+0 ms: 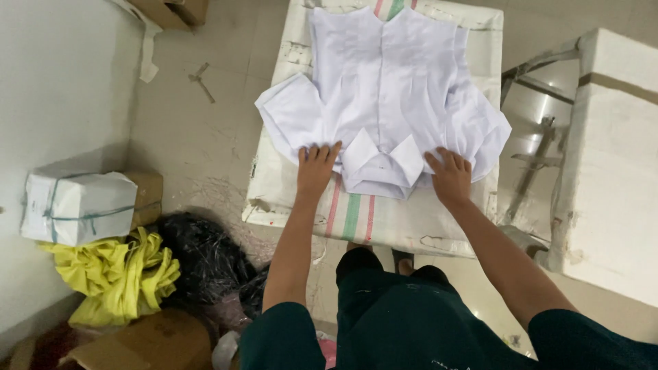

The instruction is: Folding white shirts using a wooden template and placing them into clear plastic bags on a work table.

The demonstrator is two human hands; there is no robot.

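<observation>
A white collared shirt (394, 82) lies face up on a table covered with a white cloth (356, 216) that has red and green stripes. The collar points toward me and the sleeves are folded out to both sides. My left hand (315, 168) rests flat on the shirt's shoulder just left of the collar, fingers spread. My right hand (451, 175) presses flat on the shoulder right of the collar. Neither hand grips anything.
A white wrapped block (610, 157) and a metal frame (538, 154) stand right of the table. On the floor at left are a tied white bundle (75, 205), yellow cloth (120, 277), a black plastic bag (205, 264) and cardboard (137, 342).
</observation>
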